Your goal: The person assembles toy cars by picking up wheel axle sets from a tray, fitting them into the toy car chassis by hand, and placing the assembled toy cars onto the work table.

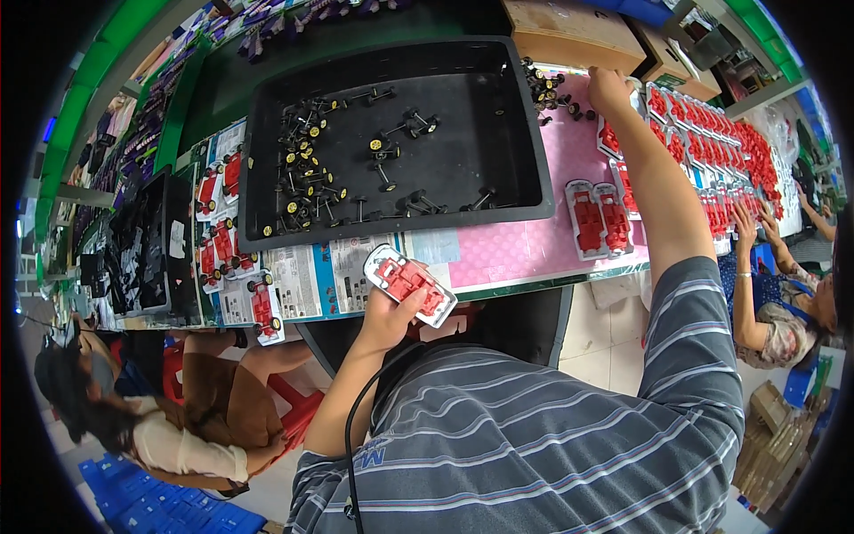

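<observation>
My left hand [389,322] grips a toy car body [411,283] with a white shell and a red inner part, its thumb on the red side. Stretched out to the far right, my right hand [610,91] has its fingers curled, and what they hold, if anything, is hidden. Beside it lies a pile of black wheel axles [549,93]. Two more car bodies [598,219] rest side by side on the pink mat [507,240], nearer to me. Rows of similar bodies [689,111] stand to the right of my right hand.
A large black tray [391,224] holds scattered wheel axles [307,169], some with yellow hubs. Left of it sit car bodies with wheels [263,307]. Cardboard boxes [578,34] stand at the back. One person sits on my left [178,436]; another person works at the right [774,303].
</observation>
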Demonstrator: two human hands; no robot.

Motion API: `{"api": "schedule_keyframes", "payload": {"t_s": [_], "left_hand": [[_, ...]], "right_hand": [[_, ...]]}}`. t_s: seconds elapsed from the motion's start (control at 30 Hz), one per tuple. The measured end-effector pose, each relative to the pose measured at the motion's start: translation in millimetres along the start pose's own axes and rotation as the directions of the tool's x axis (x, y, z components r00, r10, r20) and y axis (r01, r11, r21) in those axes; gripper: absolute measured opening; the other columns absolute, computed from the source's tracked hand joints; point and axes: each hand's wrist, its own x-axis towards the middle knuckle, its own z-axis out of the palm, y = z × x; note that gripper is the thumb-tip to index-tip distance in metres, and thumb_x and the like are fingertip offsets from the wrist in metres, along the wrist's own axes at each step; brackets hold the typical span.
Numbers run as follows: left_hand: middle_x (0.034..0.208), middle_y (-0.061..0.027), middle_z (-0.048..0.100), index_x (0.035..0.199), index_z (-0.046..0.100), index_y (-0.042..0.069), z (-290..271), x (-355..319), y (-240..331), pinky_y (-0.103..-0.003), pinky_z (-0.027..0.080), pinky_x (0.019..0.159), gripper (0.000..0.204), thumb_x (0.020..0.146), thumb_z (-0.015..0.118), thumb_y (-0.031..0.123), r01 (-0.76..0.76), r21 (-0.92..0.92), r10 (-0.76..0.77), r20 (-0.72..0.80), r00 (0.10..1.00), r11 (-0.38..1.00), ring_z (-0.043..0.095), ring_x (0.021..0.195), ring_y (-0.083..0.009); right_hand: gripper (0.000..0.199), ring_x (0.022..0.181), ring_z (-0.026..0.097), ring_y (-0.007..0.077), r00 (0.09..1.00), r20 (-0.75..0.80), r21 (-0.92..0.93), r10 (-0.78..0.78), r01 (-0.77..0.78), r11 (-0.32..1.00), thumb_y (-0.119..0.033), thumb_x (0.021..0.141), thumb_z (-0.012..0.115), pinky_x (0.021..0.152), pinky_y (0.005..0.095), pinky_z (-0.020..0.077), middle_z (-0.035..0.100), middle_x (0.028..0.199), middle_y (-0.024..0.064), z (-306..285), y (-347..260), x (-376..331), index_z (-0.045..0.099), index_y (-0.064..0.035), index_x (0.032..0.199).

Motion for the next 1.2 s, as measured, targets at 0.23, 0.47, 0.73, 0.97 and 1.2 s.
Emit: {"api": "schedule_keyframes", "payload": {"t_s": [0.23,0.47,0.73,0.97,1.2], "left_hand": [[0.105,-0.0079,0.066,0.121,0.056,-0.003,-2.1,-1.0,0.6,-0.03,0.052,0.086,0.038,0.092,0.068,0.018,0.016,-0.038,-0.016,0.017,1.0,0.999,0.064,0.094,-0.014],[0.109,-0.0056,0.065,0.131,0.054,-0.001,-4.3,0.9,-16.1,-0.025,0.051,0.077,0.044,0.099,0.063,0.028,-0.009,-0.177,-0.003,-0.07,0.998,0.984,0.062,0.093,-0.0104],[0.111,-0.0126,0.063,0.141,0.042,-0.002,-3.3,3.3,-4.8,-0.026,0.047,0.059,0.057,0.104,0.052,0.039,0.047,-0.329,-0.036,0.039,0.999,0.943,0.062,0.082,-0.014],[0.121,-0.0086,0.061,0.142,0.045,0.003,8.5,-14.3,-3.3,-0.03,0.054,0.082,0.05,0.103,0.057,0.033,0.004,-0.357,-0.006,-0.004,1.0,0.934,0.064,0.101,-0.0149],[0.125,-0.0091,0.061,0.142,0.046,0.001,13.0,-23.7,-9.6,-0.031,0.05,0.094,0.05,0.103,0.059,0.03,0.004,-0.34,-0.034,-0.08,0.996,0.94,0.061,0.109,-0.0151]], "right_hand": [[0.026,0.088,0.073,0.0229,0.967,-0.139,0.917,0.213,0.044,0.397,-0.012,0.094,0.065,0.072,0.0358,0.0602,0.071,0.09,0.0132,-30.5,-3.2,-39.0,0.067,-0.0062,0.12],[0.054,0.097,0.066,0.0193,0.991,0.07,0.997,0.116,-0.065,-0.047,-0.007,0.088,0.073,0.085,0.0296,0.0569,0.061,0.114,0.0132,-119.0,-42.9,-219.7,0.052,0.008,0.136],[0.063,0.099,0.065,0.0197,0.936,0.191,0.975,-0.297,-0.217,-0.056,0.007,0.078,0.078,0.083,0.0306,0.0594,0.05,0.124,0.0114,-136.4,-136.3,-360.1,0.049,0.0041,0.134],[0.061,0.092,0.064,0.0367,0.908,-0.133,0.89,-0.397,0.286,0.356,-0.028,0.073,0.088,0.082,0.04,0.0533,0.061,0.107,0.0205,-140.8,-188.9,-362.2,0.062,0.0064,0.116],[0.06,0.099,0.064,0.0294,0.881,-0.05,0.916,-0.47,0.228,0.33,-0.024,0.073,0.088,0.082,0.0368,0.0535,0.063,0.11,0.0156,-136.4,-197.0,-365.9,0.063,0.0029,0.12]]}}
